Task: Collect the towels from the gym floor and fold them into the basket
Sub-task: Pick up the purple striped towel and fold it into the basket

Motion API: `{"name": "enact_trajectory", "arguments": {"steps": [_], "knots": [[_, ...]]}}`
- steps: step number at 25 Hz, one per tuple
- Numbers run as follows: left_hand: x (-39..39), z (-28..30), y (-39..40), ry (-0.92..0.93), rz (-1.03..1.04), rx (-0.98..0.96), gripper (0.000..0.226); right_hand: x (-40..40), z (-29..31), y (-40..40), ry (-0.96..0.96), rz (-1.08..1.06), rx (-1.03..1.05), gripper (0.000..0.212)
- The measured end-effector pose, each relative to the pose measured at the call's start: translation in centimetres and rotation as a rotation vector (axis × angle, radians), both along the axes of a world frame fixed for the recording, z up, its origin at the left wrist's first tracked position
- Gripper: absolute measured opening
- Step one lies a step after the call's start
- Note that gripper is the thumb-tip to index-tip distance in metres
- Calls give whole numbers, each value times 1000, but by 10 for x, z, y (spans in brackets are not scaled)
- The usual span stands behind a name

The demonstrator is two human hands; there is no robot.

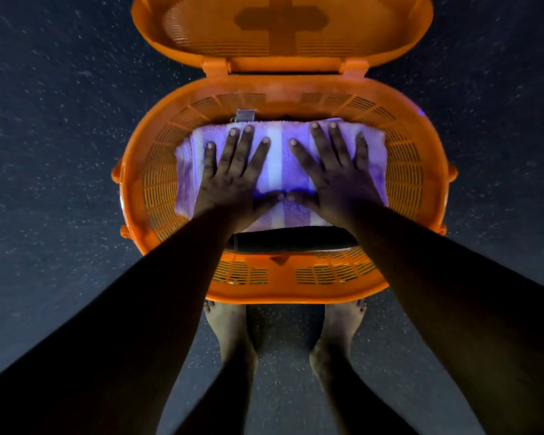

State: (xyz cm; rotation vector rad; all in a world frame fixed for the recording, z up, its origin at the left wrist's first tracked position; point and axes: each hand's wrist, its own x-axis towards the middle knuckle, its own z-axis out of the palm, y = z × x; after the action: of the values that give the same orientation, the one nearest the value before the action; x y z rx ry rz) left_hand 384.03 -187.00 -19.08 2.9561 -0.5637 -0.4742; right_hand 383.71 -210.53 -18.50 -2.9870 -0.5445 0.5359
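- A big orange basket (402, 171) sits on a dark floor (51, 152) with tiny white specks.
- The basket has holes all around its walls, like a net.
- Its lid (280, 26) is flipped open and stands up at the far side, joined to the basket by two hinges.
- A folded towel (278, 158) lies inside the basket. It has purple and white stripes.
- The towel fills most of the middle of the basket, from the left wall almost to the right wall.
- The left hand (233, 174) lies flat on the left half of the towel. Its fingers are straight and spread out.
- The right hand (333, 171) lies flat on the right half of the towel. Its fingers are straight and spread too.
- Both hands press down on the towel side by side, and the two thumbs meet in the middle. Neither hand grabs anything.
- Something dark shows under the towel at the near edge. I cannot tell what it is.
- A small grey thing (245, 115) peeks out behind the towel at the far side. I cannot tell what it is.
- Two bare feet (233, 337) stand on the floor just in front of the basket.
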Motion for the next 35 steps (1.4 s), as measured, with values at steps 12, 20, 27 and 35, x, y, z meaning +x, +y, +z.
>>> {"name": "enact_trajectory", "arguments": {"steps": [12, 20, 27, 35], "knots": [[-3, -26, 16, 46, 5, -12, 107, -16, -32, -5, 90, -162, -24, 102], [2, 108, 11, 502, 168, 41, 104, -7, 89, -3, 449, -291, 17, 89], [-32, 309, 8, 709, 365, 0, 104, -32, 285, 10, 584, -440, 100, 89], [-110, 554, 18, 651, 610, -139, 107, -66, 508, 29, 553, -352, 189, 90]]}}
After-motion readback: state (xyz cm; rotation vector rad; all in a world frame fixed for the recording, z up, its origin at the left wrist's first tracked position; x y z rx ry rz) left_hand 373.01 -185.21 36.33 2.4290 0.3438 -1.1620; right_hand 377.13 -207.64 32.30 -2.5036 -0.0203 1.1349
